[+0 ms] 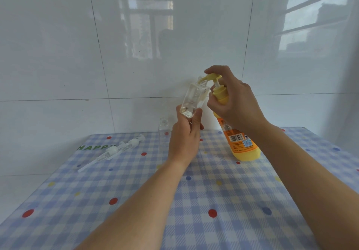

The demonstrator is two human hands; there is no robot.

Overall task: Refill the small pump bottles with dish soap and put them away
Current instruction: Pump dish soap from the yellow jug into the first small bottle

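My left hand (185, 136) grips a small clear square bottle (194, 99) by its base, tilted up with its open neck under the yellow pump spout. A little clear liquid sits in its bottom. My right hand (231, 102) curls round the neck of the big yellow dish soap bottle (240, 143), with a finger on top of the pump head (212, 77). The soap bottle leans on the table. A second small clear bottle (164, 128), uncapped, stands upright behind my left hand. Two white pump tops (116, 149) lie on the cloth at the left.
The table wears a blue and yellow checked cloth (213, 191) with coloured dots and green letters near the back left. A white tiled wall (136, 46) rises right behind the table. The table's left edge runs diagonally at the lower left.
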